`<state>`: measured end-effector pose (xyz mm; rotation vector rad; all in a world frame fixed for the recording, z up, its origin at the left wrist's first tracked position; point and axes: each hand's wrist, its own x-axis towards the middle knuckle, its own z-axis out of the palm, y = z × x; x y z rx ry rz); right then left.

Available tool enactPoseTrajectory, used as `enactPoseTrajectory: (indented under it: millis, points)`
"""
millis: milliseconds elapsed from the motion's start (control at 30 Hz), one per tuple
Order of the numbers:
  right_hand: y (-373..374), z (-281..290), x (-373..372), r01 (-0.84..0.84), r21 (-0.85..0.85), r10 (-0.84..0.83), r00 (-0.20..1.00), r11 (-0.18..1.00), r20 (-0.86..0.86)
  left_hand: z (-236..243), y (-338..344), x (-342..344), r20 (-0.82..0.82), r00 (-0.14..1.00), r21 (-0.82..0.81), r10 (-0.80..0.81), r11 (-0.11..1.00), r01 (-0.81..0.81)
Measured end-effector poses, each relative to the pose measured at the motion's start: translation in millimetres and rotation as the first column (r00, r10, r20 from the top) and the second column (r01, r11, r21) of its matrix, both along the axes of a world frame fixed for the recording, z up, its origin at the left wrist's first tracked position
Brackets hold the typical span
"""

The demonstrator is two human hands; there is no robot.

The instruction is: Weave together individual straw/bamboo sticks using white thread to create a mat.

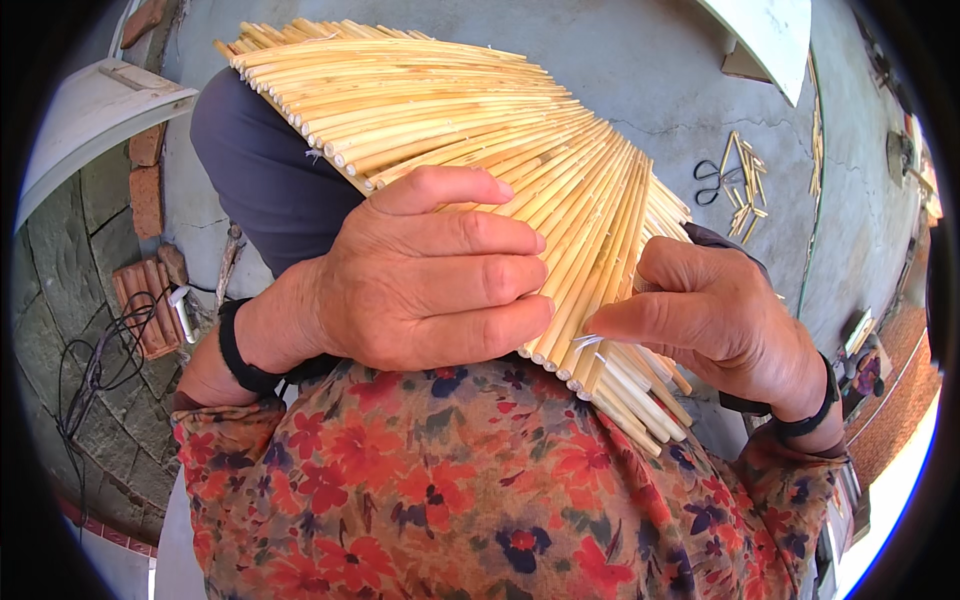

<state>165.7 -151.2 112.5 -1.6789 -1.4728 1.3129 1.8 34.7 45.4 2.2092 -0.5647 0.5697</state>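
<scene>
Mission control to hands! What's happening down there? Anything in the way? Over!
Left hand: laid on fanned stick mat. Right hand: thumb at white thread, grip partly hidden. Black scissors: on floor, apart from both hands.

Left hand (440, 275) palm down, right hand (705, 315) curled, thumb (640, 318) extended

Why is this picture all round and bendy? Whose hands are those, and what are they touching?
There's no robot here, just a person. The camera sits on their head and looks down; its very wide lens bends straight edges. The left hand lies on a fan of thin yellow sticks spread over the person's leg. The right hand is at the fan's narrow end, its thumb beside some white thread; I can't tell if it pinches it. On the grey floor lie dark scissors and short stick pieces.
</scene>
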Motion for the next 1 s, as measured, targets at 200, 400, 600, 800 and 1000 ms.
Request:
enactPoseTrajectory:
  millis: [200,400,600,800,1000]
  points:
    - [8.3,4.8,4.1,-0.101,0.016,0.1,0.992,0.995,0.071,-0.9,0.7,-0.7,0.005,1.0,-0.006,-0.005,1.0,0.005]
    - [8.5,1.1,4.0,-0.129,0.089,0.119,0.987,0.988,0.108,-4.4,-0.8,1.4,0.034,0.999,-0.016,-0.017,1.0,0.018]
    - [24.0,10.8,16.2,-0.369,0.153,0.315,0.903,0.917,0.292,-3.5,0.5,9.0,0.062,0.998,-0.006,-0.033,0.999,0.034]
    - [36.9,20.5,40.4,-0.428,0.138,0.352,0.857,0.893,0.376,-6.4,10.0,38.5,0.162,0.987,-0.063,-0.001,0.998,0.011]
    - [40.1,9.9,77.9,-0.176,0.177,0.104,0.929,0.968,0.356,3.2,35.9,88.9,0.03,0.994,-0.119,-0.109,0.986,0.112]
